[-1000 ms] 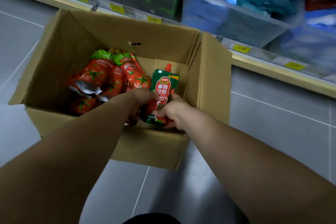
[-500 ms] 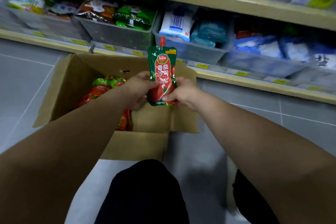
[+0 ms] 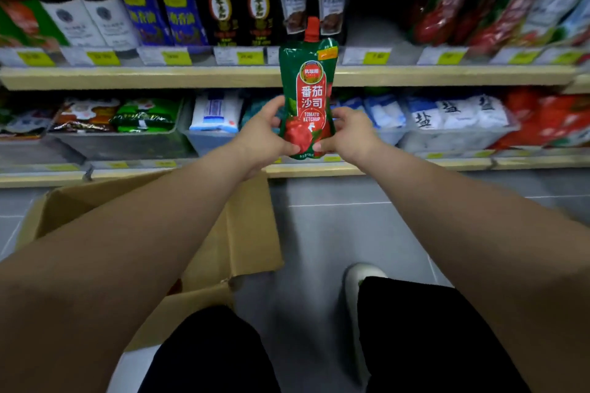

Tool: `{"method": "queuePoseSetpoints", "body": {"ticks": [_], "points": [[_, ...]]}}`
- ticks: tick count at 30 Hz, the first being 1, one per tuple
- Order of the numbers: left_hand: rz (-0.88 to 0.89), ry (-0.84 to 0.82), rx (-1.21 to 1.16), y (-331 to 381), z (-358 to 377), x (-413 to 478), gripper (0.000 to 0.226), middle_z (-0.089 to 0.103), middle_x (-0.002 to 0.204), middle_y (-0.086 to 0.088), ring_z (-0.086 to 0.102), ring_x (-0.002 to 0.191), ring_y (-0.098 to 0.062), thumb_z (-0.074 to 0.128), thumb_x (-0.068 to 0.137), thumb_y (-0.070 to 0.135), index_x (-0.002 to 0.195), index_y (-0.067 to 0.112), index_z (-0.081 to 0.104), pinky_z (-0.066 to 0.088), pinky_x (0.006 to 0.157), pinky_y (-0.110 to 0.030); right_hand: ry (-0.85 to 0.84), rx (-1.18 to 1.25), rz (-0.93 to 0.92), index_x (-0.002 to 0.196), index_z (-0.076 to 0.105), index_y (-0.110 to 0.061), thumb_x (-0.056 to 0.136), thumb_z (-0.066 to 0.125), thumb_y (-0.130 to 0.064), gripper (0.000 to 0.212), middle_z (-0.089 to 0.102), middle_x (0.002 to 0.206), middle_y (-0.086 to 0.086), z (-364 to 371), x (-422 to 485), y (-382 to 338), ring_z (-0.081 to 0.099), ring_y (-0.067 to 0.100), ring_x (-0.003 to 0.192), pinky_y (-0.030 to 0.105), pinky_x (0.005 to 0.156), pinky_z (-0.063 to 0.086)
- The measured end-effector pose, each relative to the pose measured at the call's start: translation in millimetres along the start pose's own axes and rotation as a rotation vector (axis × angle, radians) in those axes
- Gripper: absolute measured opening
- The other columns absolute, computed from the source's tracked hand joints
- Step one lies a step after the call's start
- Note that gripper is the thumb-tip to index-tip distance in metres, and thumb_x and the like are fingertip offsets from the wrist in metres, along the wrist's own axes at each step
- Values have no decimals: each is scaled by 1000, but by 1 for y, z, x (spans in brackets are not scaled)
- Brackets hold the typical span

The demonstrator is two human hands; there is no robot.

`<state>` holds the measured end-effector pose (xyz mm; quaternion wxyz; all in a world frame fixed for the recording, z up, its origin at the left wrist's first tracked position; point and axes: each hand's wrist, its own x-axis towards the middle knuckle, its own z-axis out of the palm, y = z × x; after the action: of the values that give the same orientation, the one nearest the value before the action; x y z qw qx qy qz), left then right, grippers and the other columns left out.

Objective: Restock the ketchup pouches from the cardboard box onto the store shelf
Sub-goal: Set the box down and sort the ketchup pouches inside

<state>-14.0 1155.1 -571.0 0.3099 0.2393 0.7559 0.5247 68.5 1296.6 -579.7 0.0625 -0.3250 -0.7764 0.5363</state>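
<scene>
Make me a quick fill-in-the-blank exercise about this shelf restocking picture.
1. The left hand and right hand hold the ketchup pouch with its spout pointing ____.
2. The spout cap is coloured ____.
3. The cardboard box stands on the ____.
Missing words: up; red; floor.

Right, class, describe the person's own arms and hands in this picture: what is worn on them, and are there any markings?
Both arms are bare as far as the picture shows: no sleeve covers the left forearm or the right forearm. The left hand and the right hand are ungloved. No ring, watch, bracelet or marking shows on the hands or wrists.
</scene>
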Motion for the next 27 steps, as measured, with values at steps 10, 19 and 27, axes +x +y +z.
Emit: {"method": "queuePoseSetpoints", "body": {"ticks": [10,19,27], "points": [[200,209,59,72,103,78,48,64,92,4,63,80,-6,78,72,10,115,11,57,53,75,-22,304,19,-220,114,62,-17,66,78,-5,52,67,87,-4,-127,30,17,65,16,81,27,73,53],[363,275,161,131,169,156,31,72,99,-2,65,89,-15,71,78,20,109,17,68,52,87,-32,573,-101,-343,118,57,-21,73,72,-21,48,69,107,-2,-211,86,20,63,18,99,42,87,52],[425,349,303,151,198,220,36,69,105,0,63,93,-15,68,81,29,116,23,65,50,87,-33,653,-158,-381,105,57,-23,75,72,-23,34,70,95,-5,-253,140,30,65,15,86,31,75,52]]}}
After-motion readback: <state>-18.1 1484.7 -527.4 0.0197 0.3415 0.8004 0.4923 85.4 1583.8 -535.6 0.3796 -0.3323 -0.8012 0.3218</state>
